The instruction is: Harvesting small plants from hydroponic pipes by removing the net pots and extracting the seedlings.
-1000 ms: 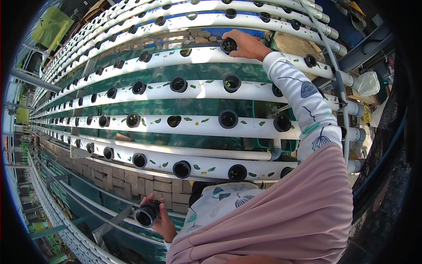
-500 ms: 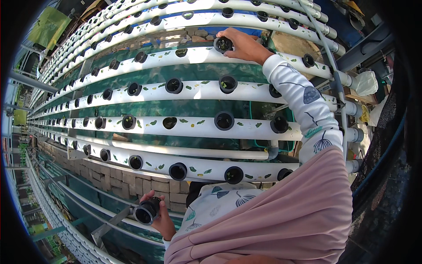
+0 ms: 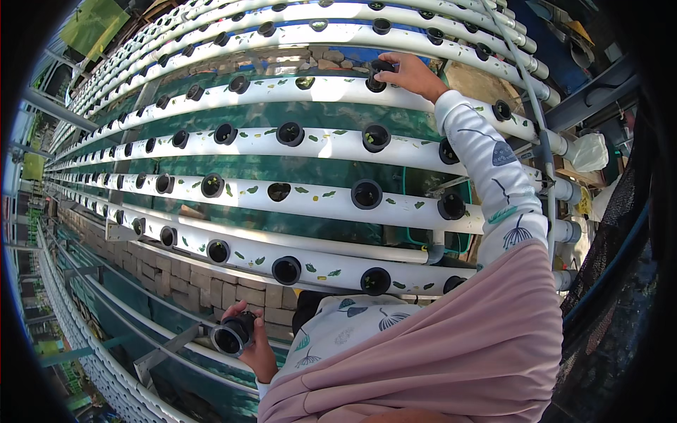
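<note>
My right hand [image 3: 417,76] reaches far forward over a white pipe [image 3: 333,90] with round holes. Its fingers pinch a small black net pot [image 3: 381,70], which is seen from the side at a hole in that pipe; whether its base is inside the hole cannot be told. Low on the left, my left hand [image 3: 259,352] is closed round another black net pot [image 3: 231,335], its wide rim tilted up and its inside dark. Nearer pipes carry similar black pots, among them one with a small green seedling [image 3: 376,137].
Several parallel white pipes run from right to left, marked with small green leaf shapes. One hole [image 3: 279,192] shows no pot rim. A grey upright pipe [image 3: 539,120] crosses their right ends. Green sheeting [image 3: 317,229] lies beneath, and grey paving blocks [image 3: 201,285] are at the near left.
The pot in my right hand has turned from showing its top to showing its side. The view has shifted slightly; my left hand still holds its pot.
</note>
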Motion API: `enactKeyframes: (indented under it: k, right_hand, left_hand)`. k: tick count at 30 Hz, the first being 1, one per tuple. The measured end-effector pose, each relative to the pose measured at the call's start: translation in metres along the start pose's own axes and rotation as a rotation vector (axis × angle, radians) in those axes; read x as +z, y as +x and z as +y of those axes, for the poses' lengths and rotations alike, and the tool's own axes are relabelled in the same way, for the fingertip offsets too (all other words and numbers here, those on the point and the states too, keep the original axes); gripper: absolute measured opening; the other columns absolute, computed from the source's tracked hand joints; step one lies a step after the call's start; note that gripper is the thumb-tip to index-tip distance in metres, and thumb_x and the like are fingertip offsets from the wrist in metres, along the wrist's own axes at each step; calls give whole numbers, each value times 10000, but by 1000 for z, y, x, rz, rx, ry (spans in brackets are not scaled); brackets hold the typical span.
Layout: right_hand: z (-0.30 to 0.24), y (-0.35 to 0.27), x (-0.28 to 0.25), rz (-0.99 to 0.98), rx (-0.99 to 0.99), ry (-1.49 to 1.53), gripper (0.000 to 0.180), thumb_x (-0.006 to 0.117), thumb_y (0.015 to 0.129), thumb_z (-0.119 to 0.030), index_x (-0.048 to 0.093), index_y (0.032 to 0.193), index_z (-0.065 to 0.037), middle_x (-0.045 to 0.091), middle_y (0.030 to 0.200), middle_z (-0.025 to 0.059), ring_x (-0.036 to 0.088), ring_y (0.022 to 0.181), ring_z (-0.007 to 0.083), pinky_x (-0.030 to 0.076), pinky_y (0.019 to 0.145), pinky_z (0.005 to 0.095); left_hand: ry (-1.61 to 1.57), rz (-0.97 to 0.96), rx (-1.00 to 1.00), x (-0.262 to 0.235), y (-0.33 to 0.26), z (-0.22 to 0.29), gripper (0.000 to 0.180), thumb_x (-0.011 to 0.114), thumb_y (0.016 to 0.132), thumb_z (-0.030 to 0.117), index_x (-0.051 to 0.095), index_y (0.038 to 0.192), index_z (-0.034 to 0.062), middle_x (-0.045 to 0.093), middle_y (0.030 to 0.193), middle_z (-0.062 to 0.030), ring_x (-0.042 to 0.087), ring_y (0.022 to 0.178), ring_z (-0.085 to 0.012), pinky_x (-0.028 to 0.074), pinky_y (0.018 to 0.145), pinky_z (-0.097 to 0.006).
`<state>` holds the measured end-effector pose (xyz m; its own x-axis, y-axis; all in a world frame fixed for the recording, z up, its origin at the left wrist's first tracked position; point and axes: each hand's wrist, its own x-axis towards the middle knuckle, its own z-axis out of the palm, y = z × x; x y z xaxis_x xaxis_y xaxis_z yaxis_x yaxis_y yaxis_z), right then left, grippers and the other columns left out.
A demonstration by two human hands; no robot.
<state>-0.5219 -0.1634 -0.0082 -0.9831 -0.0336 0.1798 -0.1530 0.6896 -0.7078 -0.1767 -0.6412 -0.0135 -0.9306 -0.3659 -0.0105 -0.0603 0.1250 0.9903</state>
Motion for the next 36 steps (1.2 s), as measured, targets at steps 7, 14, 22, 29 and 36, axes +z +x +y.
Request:
enactKeyframes:
  k: [7,14,22,29,36]
  right_hand:
    - [5,-3,19,-71,-86,-286,680,806,712,-239,566,1306,-10,600,1273,217,586,1170,366,448,1037,403]
    - [18,-3,24,-151,-103,-431,819,809,712,-234,442,1420,-44,543,1323,247,519,1238,399,414,1073,424]
    - [-47,-30,12,-48,-246,-485,770,770,791,-227,408,1453,-73,434,1430,236,466,1303,393,391,1101,421]
    - [-152,-79,19,-107,-247,-581,619,742,803,-152,524,1378,-82,418,1478,199,488,1306,371,415,1098,424]
    - [-233,-112,66,-218,-150,-453,591,726,807,-76,544,1369,-103,463,1455,133,459,1345,323,404,1099,396]
  left_hand:
    - [-8,22,15,-3,-7,0,483,636,867,-25,446,1310,12,534,1253,-117,605,988,-197,508,944,-362]
    - [1,65,-10,-10,-18,1,486,641,869,-18,447,1314,18,528,1275,-119,600,1003,-198,531,940,-382]
    - [-80,-27,-11,-23,1,-7,477,652,858,-43,466,1292,23,539,1258,-116,625,991,-198,513,902,-334]
    - [-96,-143,76,-34,59,-19,469,684,822,-49,506,1251,19,570,1237,-112,642,961,-175,525,882,-312]
    - [-161,-198,108,-80,116,-32,516,651,860,-55,441,1326,18,571,1261,-152,626,973,-185,511,914,-330]
